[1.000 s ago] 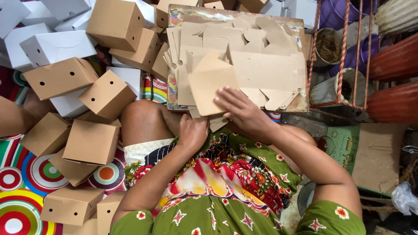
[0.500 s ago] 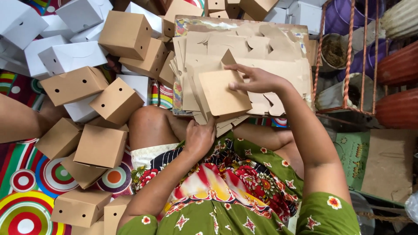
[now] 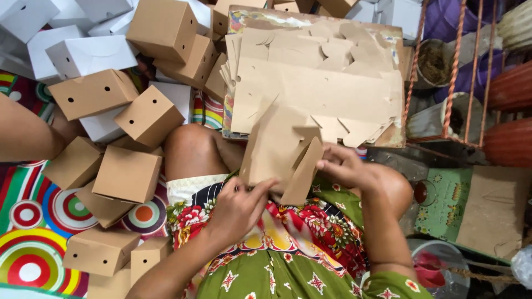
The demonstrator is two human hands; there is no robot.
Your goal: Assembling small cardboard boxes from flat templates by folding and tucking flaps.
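Note:
A flat brown cardboard box blank (image 3: 280, 152) is held over my lap, partly folded. My left hand (image 3: 239, 207) grips its lower left edge. My right hand (image 3: 346, 168) pinches its right flap. Just beyond, a stack of flat cut cardboard blanks (image 3: 316, 83) lies on a board. My bent knee (image 3: 191, 147) sits to the left of the held blank.
Several folded brown boxes (image 3: 124, 174) and white boxes (image 3: 88, 52) are piled at the left on a bright circle-patterned mat (image 3: 33, 243). Another person's arm (image 3: 25, 133) enters from the left. Pots, rope and a wire rack (image 3: 460, 72) crowd the right; a paper bag (image 3: 487, 207) lies there.
My right hand lifted one blank off the stack and drew it toward my lap. My left hand rose from my knee and took hold of it.

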